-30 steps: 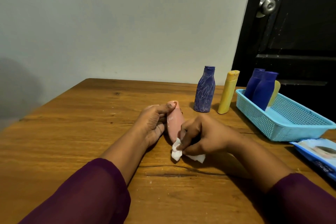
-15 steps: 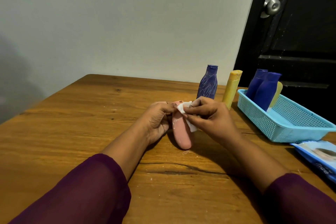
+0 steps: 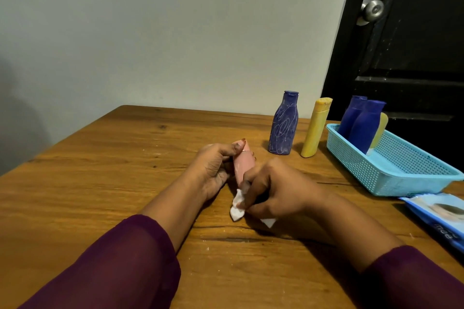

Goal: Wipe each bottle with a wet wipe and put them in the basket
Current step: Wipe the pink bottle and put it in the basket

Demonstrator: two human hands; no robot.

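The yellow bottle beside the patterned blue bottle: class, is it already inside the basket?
No, the yellow bottle stands upright on the table between the patterned blue bottle and the basket.

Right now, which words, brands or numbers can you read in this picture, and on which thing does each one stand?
"mee": white letters on the wet wipe pack, at the table's right edge; the pack's other print is too blurred to read.
Patterned blue bottle: only white scribbled lines, no letters.
Pink bottle, yellow bottle, and the bottles in the basket: no print shows.
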